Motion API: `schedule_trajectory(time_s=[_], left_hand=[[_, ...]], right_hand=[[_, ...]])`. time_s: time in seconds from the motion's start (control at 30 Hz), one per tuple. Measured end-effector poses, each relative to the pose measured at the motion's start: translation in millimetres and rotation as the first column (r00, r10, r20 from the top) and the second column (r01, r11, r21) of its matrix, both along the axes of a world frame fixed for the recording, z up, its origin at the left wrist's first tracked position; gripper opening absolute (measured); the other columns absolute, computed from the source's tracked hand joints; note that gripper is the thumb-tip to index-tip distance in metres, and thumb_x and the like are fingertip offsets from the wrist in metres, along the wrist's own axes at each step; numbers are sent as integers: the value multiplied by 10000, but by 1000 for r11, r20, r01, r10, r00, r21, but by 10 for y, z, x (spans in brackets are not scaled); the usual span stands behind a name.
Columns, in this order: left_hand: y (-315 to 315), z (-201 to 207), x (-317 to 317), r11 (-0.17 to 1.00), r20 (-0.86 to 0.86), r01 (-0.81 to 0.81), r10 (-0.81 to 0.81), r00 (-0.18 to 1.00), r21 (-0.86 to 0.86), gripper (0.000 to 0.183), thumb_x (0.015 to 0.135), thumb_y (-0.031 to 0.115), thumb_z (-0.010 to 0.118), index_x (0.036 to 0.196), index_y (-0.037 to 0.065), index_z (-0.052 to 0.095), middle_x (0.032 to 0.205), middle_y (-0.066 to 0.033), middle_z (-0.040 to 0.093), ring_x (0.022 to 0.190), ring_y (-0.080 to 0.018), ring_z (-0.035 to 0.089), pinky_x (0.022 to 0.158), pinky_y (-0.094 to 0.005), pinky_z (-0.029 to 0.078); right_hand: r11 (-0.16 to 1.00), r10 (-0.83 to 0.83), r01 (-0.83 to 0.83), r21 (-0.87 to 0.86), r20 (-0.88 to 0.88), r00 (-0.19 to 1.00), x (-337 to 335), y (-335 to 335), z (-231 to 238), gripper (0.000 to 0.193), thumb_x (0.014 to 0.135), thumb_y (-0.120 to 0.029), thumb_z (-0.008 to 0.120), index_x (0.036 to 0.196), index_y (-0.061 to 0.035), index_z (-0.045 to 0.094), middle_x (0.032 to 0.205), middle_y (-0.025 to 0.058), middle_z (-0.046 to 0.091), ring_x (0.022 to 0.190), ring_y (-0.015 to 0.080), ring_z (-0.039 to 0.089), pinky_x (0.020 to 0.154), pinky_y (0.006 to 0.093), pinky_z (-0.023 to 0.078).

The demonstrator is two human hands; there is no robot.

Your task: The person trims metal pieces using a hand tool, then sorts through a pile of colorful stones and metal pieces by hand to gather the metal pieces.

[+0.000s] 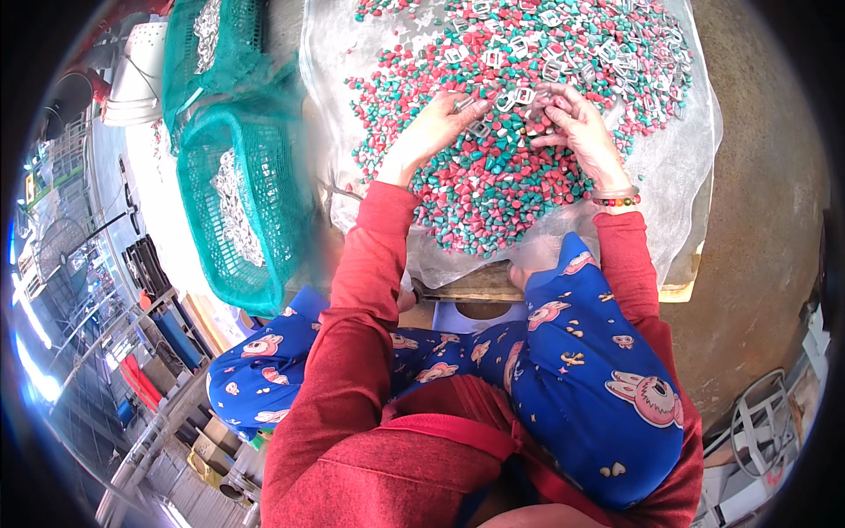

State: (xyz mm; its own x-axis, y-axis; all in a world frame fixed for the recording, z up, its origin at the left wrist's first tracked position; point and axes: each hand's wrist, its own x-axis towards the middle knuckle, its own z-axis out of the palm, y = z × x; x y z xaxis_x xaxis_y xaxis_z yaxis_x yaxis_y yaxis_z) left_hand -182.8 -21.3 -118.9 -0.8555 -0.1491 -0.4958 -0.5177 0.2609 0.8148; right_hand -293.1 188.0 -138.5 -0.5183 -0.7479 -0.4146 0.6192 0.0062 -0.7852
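A wide heap of small red, pink and green stones (493, 189) is spread before me, with silver metal buckles (553, 69) scattered through it. My left hand (440, 128) is at the heap's left side, its thumb and fingers closed on a small silver buckle (464, 104) that is partly hidden. Opposite it, my right hand (576, 128) hovers low over the stones with fingers curved and thumb apart. Beside its fingertips is another silver buckle (525, 96). Whether any stones rest between those fingers is hard to make out.
Whitish sheeting (330, 44) lies under the heap on a low table (462, 289). To the left stands a green mesh-lined basket (198, 224) with silver metal pieces inside; a second green basket (176, 79) is beyond it. White buckets (139, 75) stand at the far left.
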Motion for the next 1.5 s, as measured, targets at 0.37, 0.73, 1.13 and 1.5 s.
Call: schedule_trajectory(time_s=[0.37,0.73,1.13,1.5], left_hand=[[1,-34,-85,998,21,55,-54,998,-41,265,803,9,617,1067,0,593,961,-112,634,742,-144,636,579,-246,541],[-46,-324,70,658,-297,55,-411,862,-751,327,836,182,615,1124,28,602,861,-89,653,733,-121,619,667,-282,493],[-159,-64,122,825,-28,-230,285,958,517,548,817,63,639,1306,12,396,875,-94,638,723,-137,611,673,-269,530],[-193,-529,-281,690,-90,60,-179,980,-721,412,814,351,639,1047,29,532,868,-149,610,822,-285,617,667,-378,488]], right_hand=[[988,-154,154,-21,-36,987,144,-106,-9,540,807,39,573,1310,-66,408,1000,89,508,885,181,588,699,334,589],[984,-108,120,133,-96,990,165,-174,-117,334,806,-37,633,1132,-7,570,857,31,598,767,101,596,620,225,534],[973,-49,143,181,-442,896,73,-130,156,278,802,-12,601,1079,11,609,934,75,658,837,123,619,691,236,505],[935,-253,304,-185,253,934,-215,4,45,250,839,-39,531,1086,-6,511,956,73,553,783,145,550,701,309,499]])
